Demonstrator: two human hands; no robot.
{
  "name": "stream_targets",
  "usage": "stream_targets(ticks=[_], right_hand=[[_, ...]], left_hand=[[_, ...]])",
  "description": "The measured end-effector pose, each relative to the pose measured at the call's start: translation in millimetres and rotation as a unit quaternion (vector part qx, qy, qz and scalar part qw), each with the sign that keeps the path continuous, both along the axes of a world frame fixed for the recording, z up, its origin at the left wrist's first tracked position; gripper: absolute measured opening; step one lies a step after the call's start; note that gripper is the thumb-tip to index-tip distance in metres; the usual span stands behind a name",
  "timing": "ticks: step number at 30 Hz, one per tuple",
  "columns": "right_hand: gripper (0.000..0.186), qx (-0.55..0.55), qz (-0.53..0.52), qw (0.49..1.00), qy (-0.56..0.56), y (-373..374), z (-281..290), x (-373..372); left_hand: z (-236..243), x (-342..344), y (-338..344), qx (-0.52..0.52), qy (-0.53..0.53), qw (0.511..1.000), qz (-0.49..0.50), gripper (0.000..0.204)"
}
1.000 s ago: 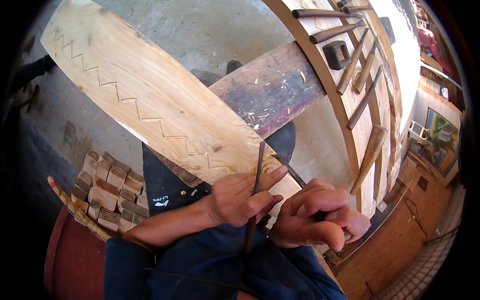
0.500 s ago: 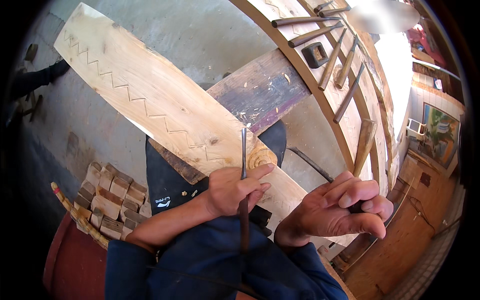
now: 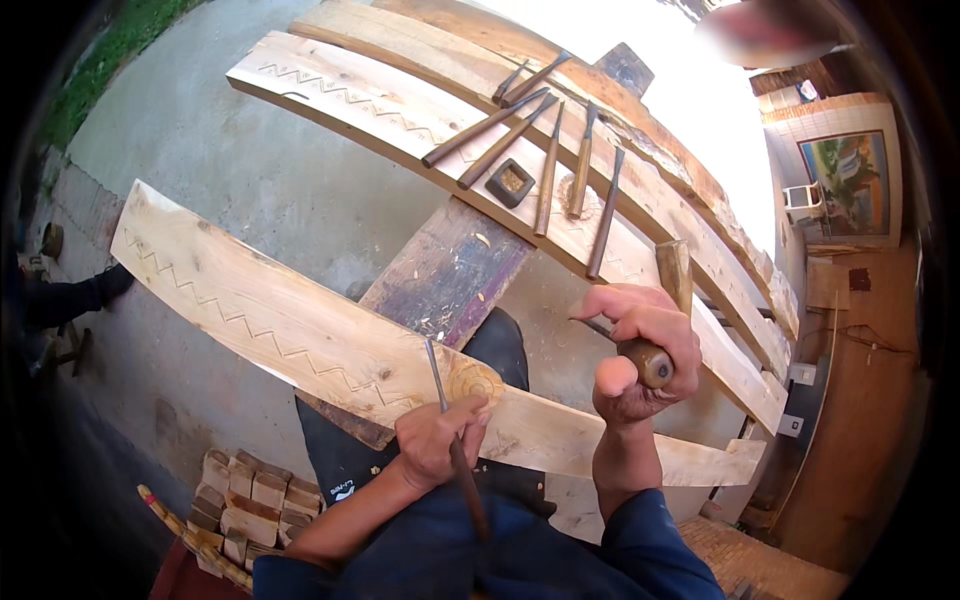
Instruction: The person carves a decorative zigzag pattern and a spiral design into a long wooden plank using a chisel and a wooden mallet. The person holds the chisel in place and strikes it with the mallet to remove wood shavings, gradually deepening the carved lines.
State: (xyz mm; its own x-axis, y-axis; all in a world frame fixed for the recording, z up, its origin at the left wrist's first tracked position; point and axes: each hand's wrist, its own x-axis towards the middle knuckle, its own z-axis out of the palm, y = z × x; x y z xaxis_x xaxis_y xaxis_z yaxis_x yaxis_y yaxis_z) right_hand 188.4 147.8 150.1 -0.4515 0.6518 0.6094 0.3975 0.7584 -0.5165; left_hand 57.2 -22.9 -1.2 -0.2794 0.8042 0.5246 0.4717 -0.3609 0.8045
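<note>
My left hand (image 3: 440, 440) is closed around a slim carving chisel (image 3: 463, 470), its metal blade pointing away from me and its wooden handle toward my body. That hand is over the near wooden plank (image 3: 230, 270), beside a round carved rosette (image 3: 475, 381). A zigzag line runs along the plank left of the rosette. Raised above the plank's right part, my right hand (image 3: 665, 345) grips a second chisel (image 3: 648, 364). The round butt of its wooden handle faces me; a bit of dark metal shaft shows past the fingers, the rest hidden.
Longer planks (image 3: 400, 150) lie across the far side, bearing several chisels (image 3: 550, 180), a small dark square box (image 3: 510, 183) and a thick wooden handle-like piece (image 3: 675, 275). A stained board (image 3: 440, 270) runs beneath. Wood blocks (image 3: 250, 500) sit in a basket at lower left.
The view has turned, showing more of the far planks. My right hand has turned, bringing the chisel's butt toward me. My left index finger, stretched toward the rosette before, is now drawn in.
</note>
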Motion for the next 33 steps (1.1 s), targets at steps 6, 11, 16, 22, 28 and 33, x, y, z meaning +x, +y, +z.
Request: stream_targets(ticks=[6, 11, 16, 22, 28, 33], right_hand=[[0.054, 0.160, 0.047, 0.946, -0.278, 61.7, 9.1, 8.4], [0.027, 0.194, 0.093, 0.878, -0.428, 113.7, -27.5, 25.6], [0.015, 0.152, 0.129, 0.860, -0.470, 151.0, -43.8, 24.1], [0.022, 0.097, 0.142, 0.864, -0.473, 186.7, -78.5, 29.9], [0.032, 0.161, 0.137, 0.877, -0.432, 197.9, -98.9, 39.3], [0.029, 0.138, 0.091, 0.910, -0.381, 189.0, -106.7, 43.3]], left_hand=[[-11.2, 6.8, -3.2, 0.013, -0.004, 1.000, 0.019, 0.029], [-10.6, 7.3, -0.6, 0.018, -0.007, 1.000, 0.024, 0.028], [-2.4, 0.6, 1.7, 0.007, 0.025, 1.000, 0.009, 0.028], [-3.4, 2.4, -2.0, 0.003, -0.003, 1.000, 0.008, 0.031], [-7.3, 5.5, -1.3, 0.010, -0.017, 1.000, 0.017, 0.033], [-5.2, 6.4, 0.3, 0.010, -0.007, 1.000, 0.022, 0.032]])
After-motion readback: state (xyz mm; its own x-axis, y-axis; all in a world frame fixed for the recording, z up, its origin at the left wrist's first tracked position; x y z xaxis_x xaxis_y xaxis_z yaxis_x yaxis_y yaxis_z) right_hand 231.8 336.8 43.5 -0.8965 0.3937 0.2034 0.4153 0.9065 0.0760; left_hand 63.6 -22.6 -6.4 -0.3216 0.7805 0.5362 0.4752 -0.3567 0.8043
